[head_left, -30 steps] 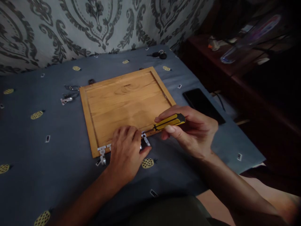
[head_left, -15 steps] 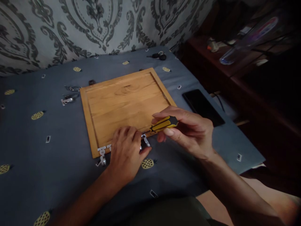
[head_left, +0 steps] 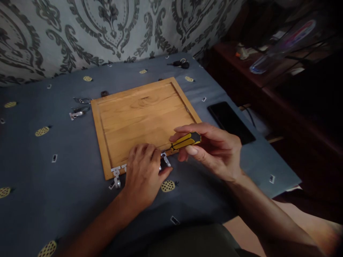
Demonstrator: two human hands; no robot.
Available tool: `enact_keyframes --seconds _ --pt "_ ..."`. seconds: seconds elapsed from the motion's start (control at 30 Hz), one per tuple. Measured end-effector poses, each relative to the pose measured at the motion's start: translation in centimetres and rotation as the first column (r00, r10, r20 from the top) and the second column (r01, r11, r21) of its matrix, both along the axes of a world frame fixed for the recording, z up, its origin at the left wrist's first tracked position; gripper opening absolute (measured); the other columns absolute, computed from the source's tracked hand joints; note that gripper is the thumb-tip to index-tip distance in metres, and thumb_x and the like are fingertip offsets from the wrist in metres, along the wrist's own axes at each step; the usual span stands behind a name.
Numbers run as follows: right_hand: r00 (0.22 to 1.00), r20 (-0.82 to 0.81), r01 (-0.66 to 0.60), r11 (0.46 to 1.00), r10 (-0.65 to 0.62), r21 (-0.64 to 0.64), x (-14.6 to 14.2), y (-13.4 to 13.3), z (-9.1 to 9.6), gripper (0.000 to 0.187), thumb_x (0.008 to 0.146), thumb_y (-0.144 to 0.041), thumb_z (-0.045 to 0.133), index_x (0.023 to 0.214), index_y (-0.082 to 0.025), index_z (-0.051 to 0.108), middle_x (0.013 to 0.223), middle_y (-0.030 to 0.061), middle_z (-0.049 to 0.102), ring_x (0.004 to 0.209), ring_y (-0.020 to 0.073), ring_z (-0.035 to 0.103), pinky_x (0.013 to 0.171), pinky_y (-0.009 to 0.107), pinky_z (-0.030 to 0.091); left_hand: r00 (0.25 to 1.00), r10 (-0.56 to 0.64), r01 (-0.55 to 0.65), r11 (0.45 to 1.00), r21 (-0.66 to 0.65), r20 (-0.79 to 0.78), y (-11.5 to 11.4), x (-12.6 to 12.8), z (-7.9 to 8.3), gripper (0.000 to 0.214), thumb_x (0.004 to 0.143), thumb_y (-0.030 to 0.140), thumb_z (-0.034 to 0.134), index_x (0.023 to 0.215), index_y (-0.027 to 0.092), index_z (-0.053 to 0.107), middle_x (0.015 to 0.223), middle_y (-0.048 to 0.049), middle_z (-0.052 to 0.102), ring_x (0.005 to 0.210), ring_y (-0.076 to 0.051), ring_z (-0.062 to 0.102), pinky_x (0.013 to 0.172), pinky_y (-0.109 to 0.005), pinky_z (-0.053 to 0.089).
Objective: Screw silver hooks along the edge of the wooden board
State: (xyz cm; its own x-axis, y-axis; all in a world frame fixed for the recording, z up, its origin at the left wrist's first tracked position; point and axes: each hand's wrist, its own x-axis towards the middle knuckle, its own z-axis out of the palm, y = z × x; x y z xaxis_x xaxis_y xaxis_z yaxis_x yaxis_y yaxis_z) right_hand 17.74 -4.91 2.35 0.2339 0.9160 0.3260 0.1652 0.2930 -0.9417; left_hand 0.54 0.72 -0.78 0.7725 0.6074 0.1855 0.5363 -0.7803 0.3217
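Note:
A framed wooden board [head_left: 144, 117] lies flat on the cloth. My left hand [head_left: 142, 171] is closed over its near edge, fingers together on the wood, thumb at a small silver metal hook [head_left: 165, 159] that it partly hides. In my right hand [head_left: 214, 150], between thumb and fingers, is a yellow and black screwdriver [head_left: 186, 140]. Its shaft slants down left to the hook's plate; the exact contact of the tip is hidden by the left fingers. Another metal hook [head_left: 116, 175] sits at the board's near left corner, with part of a further plate beside my left hand.
Loose metal hooks [head_left: 77, 113] lie left of the board, near a clear plastic packet [head_left: 81, 101]. A black phone [head_left: 232, 121] rests at the right edge of the table. Keys [head_left: 180, 63] lie at the back, before a patterned curtain [head_left: 107, 28].
The screwdriver's handle has turned slightly and shifted a little to the left with my right hand. My left hand and the board have stayed in place.

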Motion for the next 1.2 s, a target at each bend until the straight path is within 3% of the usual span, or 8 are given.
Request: enact_keyframes --seconds 0.07,0.23,0.83,1.0,1.2 --pt "1.0 0.026 -0.012 1.0 0.012 0.01 0.1 0.1 0.0 0.026 0.088 -0.027 0.074 0.114 -0.022 0.075 0.096 0.0036 0.076 0.059 0.0087 0.07 0.054 0.02 0.061 1.0 0.0 0.0 1.0 -0.002 -0.002 0.0 0.0 0.1 0.027 0.079 0.031 0.081 0.096 0.018 0.064 0.094 -0.0055 0.067 0.095 -0.029 0.061 0.086 -0.048 0.052" --pt "0.999 0.032 0.01 0.999 -0.012 0.044 0.1 0.2 -0.1 0.017 0.083 -0.026 0.079 0.1 -0.021 0.077 0.093 0.0036 0.076 0.054 0.0081 0.067 0.048 0.019 0.059 1.0 0.008 -0.008 1.0 -0.005 -0.015 0.0 0.1 0.2 0.027 0.079 0.031 0.082 0.094 0.018 0.065 0.094 -0.006 0.068 0.095 -0.029 0.061 0.086 -0.048 0.052" --pt "1.0 0.022 0.018 0.998 -0.02 0.061 0.1 0.2 -0.4 0.021 0.079 -0.025 0.083 0.098 -0.023 0.076 0.091 0.0035 0.076 0.072 0.0126 0.069 0.054 0.022 0.059 1.0 0.006 -0.006 1.0 0.021 -0.001 0.0 0.0 0.0 0.025 0.08 0.032 0.08 0.093 0.018 0.063 0.092 -0.0063 0.067 0.092 -0.029 0.061 0.083 -0.048 0.052" --pt "1.0 0.024 0.0 0.998 -0.001 0.067 0.1 0.2 -0.3 0.017 0.085 -0.03 0.077 0.1 -0.023 0.076 0.092 0.0043 0.075 0.077 0.0143 0.069 0.057 0.023 0.059 1.0 0.01 -0.01 1.0 0.025 -0.013 0.0 0.1 -0.1 0.025 0.08 0.033 0.08 0.091 0.019 0.062 0.091 -0.0058 0.066 0.092 -0.029 0.061 0.083 -0.048 0.052" --pt "0.972 0.224 -0.079 0.996 0.071 0.028 0.6 0.4 1.1 0.018 0.088 -0.033 0.074 0.101 -0.02 0.073 0.089 0.0044 0.074 0.072 0.0129 0.068 0.06 0.024 0.058 1.0 0.003 -0.003 1.0 -0.016 -0.03 0.0 0.1 0.2 0.027 0.08 0.032 0.081 0.095 0.017 0.065 0.096 -0.0068 0.068 0.096 -0.03 0.062 0.086 -0.049 0.052"
